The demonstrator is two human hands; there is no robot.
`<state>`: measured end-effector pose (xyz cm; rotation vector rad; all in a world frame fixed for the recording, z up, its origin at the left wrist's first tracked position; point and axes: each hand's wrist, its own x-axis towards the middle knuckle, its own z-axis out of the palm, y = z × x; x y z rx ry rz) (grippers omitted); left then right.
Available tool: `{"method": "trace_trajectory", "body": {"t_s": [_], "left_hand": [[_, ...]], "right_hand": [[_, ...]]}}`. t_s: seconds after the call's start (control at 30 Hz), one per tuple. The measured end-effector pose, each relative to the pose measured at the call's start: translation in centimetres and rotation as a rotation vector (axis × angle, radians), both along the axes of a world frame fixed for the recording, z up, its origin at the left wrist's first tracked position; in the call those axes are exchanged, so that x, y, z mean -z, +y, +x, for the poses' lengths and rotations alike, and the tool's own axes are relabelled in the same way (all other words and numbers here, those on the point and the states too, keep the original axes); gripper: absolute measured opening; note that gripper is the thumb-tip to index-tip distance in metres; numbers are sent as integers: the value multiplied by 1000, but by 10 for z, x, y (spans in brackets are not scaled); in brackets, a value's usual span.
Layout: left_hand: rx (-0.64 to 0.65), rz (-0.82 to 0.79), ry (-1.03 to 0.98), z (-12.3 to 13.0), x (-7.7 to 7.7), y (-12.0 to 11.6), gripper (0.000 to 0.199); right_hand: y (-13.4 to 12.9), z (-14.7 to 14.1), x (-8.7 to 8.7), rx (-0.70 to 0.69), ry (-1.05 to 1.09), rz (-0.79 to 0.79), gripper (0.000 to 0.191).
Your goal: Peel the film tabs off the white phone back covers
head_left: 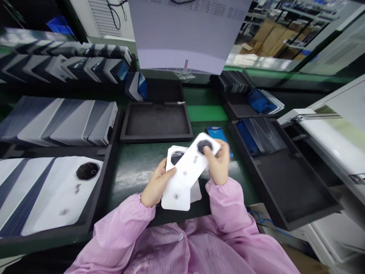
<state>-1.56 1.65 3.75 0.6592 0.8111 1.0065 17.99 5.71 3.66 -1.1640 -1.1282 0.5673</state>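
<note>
With my left hand [156, 187] I have the grip closed on the lower white panel [176, 201]; my right hand [220, 165] pinches the tilted white panel [186, 165] above it, by its dark disc [201, 144]. Both look light, stiff, slick, easily scratched; I'd favour the long edges. Beyond, on the table [129, 161], lies a blue-faced panel [217, 133].

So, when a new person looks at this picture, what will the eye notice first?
Probably the two white panels with dark round camera areas, held crossed between the left hand and the right hand, in the center. Next, the dense rows of similar panels in black trays along the left side, and the bright pink sleeves below.
</note>
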Motion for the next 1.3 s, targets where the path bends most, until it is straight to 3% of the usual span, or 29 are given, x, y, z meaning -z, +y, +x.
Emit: {"method": "trace_trajectory", "body": {"t_s": [0.07, 0.13, 0.3, 0.37, 0.43, 0.5, 0.57, 0.67, 0.83, 1.0, 1.13, 1.23, 1.3], "left_hand": [[-66, 6, -1, -3, 1, 3, 66], [-171, 22, -3, -6, 2, 6, 62], [-471, 84, 15, -16, 4, 16, 58], [-510, 126, 21, -17, 4, 18, 55], [-502, 142, 21, -17, 3, 18, 53], [-472, 136, 28, -15, 4, 17, 55], [-419, 135, 48, -11, 5, 16, 58], [-271, 213, 132, -5, 12, 13, 59], [-120, 490, 515, 2, 22, 4, 50], [-66, 619, 772, 2, 16, -5, 53], [-52, 600, 759, 2, 11, -8, 52], [-88, 506, 615, 2, 10, -7, 51], [-121, 459, 482, 1, 10, -5, 51]], "right_hand": [[7, 15, -3, 173, 188, 95, 43], [13, 27, -5, 206, 223, 100, 44], [14, 18, 8, -201, -272, -289, 39], [12, 6, 16, -247, -520, -385, 34], [11, -5, 20, -150, -732, -374, 35], [8, -12, 19, -29, -839, -233, 38], [2, -17, 14, 21, -771, -13, 34], [-8, -25, 5, -100, -563, 194, 21], [-13, -33, 5, -199, -409, 64, 20], [-8, -29, 10, -210, -256, -37, 15], [-14, -31, 6, -188, -327, 12, 11], [-21, -35, 2, -106, -563, 270, 5], [-25, -39, 1, -160, -670, 492, 9]]}}
